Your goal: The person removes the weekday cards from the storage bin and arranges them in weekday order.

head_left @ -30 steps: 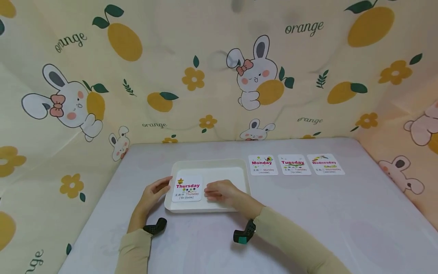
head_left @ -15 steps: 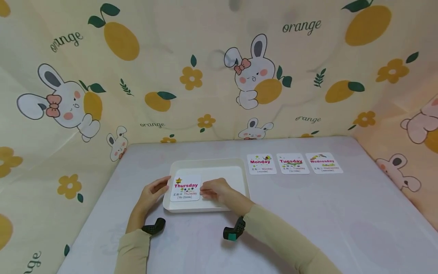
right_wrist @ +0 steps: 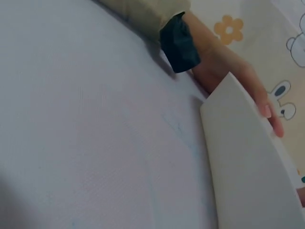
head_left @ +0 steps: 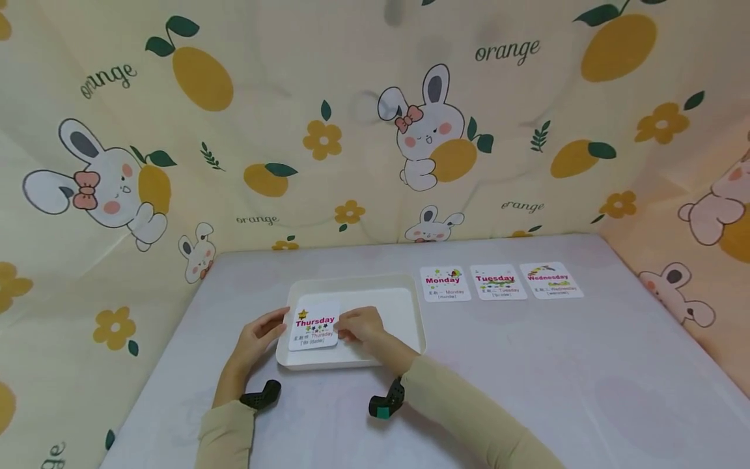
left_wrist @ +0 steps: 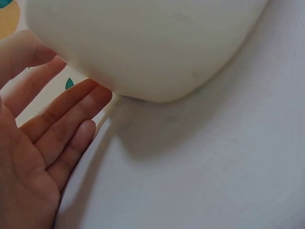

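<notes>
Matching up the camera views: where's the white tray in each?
Head: white tray just left of centre, lower half.
Left wrist: white tray across the top, cut off by the top edge.
Right wrist: white tray at lower right, cut off by the right and bottom edges.
Shared landmark: the left hand, at its edge in all three.

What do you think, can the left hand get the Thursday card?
Probably yes: the left hand is at the tray, near the Thursday card. Only the rim seems between them; the right hand is at the card's right edge.
</notes>
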